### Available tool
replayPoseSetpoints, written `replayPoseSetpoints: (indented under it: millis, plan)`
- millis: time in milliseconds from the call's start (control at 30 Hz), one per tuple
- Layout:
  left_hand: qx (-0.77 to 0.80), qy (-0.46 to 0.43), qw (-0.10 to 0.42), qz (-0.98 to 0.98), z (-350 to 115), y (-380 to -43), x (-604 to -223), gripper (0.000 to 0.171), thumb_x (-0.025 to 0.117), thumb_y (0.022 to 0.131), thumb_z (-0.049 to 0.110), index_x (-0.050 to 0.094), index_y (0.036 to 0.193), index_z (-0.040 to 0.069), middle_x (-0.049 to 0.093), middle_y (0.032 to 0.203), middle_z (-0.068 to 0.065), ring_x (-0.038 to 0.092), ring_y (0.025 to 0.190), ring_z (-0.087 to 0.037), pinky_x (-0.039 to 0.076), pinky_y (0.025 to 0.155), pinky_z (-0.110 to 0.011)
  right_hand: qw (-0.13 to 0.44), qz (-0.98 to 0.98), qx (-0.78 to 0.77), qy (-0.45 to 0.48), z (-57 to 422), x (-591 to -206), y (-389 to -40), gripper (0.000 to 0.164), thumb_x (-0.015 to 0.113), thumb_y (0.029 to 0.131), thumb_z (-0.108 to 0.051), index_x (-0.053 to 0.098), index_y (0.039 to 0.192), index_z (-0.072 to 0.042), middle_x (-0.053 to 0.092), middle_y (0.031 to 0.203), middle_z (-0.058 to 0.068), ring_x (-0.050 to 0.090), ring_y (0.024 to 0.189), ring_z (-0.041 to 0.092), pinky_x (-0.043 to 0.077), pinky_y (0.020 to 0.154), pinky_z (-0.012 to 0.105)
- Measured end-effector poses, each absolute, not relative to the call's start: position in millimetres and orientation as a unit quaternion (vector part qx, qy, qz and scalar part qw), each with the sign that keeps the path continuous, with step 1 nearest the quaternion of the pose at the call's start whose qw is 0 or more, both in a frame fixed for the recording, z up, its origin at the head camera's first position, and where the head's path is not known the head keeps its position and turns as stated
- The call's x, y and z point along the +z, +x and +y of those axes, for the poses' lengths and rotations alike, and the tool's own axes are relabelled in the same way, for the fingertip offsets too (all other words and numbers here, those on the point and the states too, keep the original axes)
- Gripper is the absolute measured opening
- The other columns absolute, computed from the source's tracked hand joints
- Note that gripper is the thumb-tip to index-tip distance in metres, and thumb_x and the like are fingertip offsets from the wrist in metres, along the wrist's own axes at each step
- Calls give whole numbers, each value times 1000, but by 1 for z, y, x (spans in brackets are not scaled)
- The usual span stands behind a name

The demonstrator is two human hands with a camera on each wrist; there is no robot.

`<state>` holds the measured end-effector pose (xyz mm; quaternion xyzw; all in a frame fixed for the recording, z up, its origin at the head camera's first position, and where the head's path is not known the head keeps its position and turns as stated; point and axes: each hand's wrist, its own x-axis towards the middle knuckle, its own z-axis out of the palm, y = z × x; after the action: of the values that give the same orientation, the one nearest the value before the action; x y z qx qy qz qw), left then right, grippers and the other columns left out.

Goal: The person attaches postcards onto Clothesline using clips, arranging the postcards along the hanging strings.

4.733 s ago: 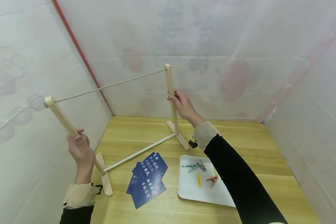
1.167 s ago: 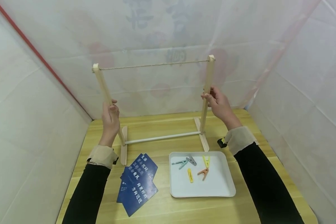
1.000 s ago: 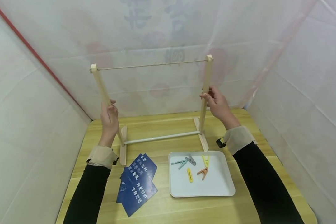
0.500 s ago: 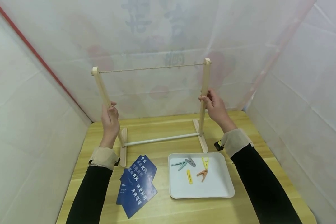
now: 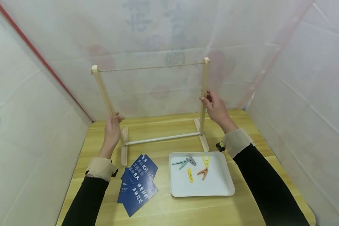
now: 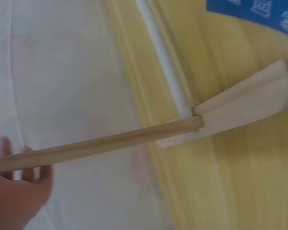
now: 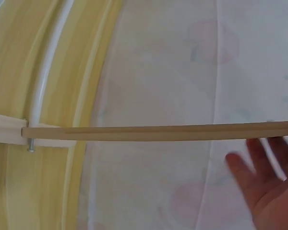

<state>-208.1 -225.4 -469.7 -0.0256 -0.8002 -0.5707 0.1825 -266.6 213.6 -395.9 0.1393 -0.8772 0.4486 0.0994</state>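
A light wooden stand (image 5: 124,153) rises from the table on two flat feet. A pale crossbar (image 5: 162,138) joins its posts low down, and a thin rope (image 5: 149,67) spans their tops. My left hand (image 5: 112,131) holds the left post, its fingertips showing past the wood; the left wrist view has these fingers (image 6: 24,158) behind the post. My right hand (image 5: 216,108) grips the right post with its thumb in front. In the right wrist view, fingers (image 7: 264,160) of the right hand spread below the post, and the thumb is out of sight.
In front of the stand, a white tray (image 5: 209,188) holds several clothespins (image 5: 202,173) in different colours. Blue cards with white writing (image 5: 139,185) lie overlapped to its left. A pale sheet (image 5: 147,37) hangs behind the wooden table (image 5: 169,210).
Since the earliest frame, the stand has turned to face me more squarely and shifted right in view. Most recently, my left hand has slid a little down its post. Tray and cards stay put.
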Motion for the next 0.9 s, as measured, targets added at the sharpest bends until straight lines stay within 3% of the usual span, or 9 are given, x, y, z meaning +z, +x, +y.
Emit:
replayPoseSetpoints:
  millis: [67,167,267,367,500,667,767,900]
  plan:
    - [-555,26,169,-814,-224,-192,-477,62,43,106,43,20,156,15,42,138,-25,44,124,-38,41,104,-55,81,-898,414,125,219,-403,-259,61,51,101,-49,33,155,-27,54,141,17,54,126,38,48,101,59]
    - [-541,71,166,-821,-216,-161,-489,90,65,96,34,2,160,25,26,154,-19,31,140,-41,31,113,-64,67,-929,348,109,231,-425,-241,78,56,99,-48,10,160,-34,37,157,17,40,139,43,37,109,64]
    - [-532,56,162,-829,-204,-123,-500,98,72,91,25,3,160,21,27,153,-22,32,139,-45,31,113,-65,80,-940,313,110,245,-453,-213,86,62,98,-41,5,161,-28,26,162,17,29,144,45,28,113,67]
    - [-511,14,146,-847,-193,-86,-512,90,71,92,19,11,159,9,33,150,-28,36,135,-47,34,109,-66,92,-941,305,116,256,-479,-176,84,66,97,-35,13,161,-19,25,162,17,25,146,45,24,114,68]
    - [-442,-17,142,-885,-184,-42,-531,78,74,88,16,32,152,-1,43,142,-30,42,130,-47,37,104,-67,70,-947,279,140,258,-507,-121,75,68,95,-36,30,157,-14,37,156,20,31,142,47,27,111,71]
    - [-322,-23,113,-940,-167,-2,-559,77,81,82,26,43,147,7,43,144,-31,40,129,-57,38,98,-76,29,-956,226,184,247,-535,-65,68,72,91,-37,44,150,-17,44,150,21,37,137,48,35,105,71]
    - [-278,-11,70,-958,-156,14,-569,77,80,83,36,46,148,14,32,152,-33,28,135,-64,29,101,-81,33,-954,219,201,235,-548,-40,64,76,88,-37,52,145,-20,45,150,20,38,137,51,42,99,70]
    - [-278,15,1,-961,-146,30,-576,74,74,86,46,46,150,19,19,159,-32,11,141,-65,13,106,-83,63,-944,231,228,218,-564,-16,57,78,86,-36,60,137,-20,52,145,16,43,135,48,46,100,65]
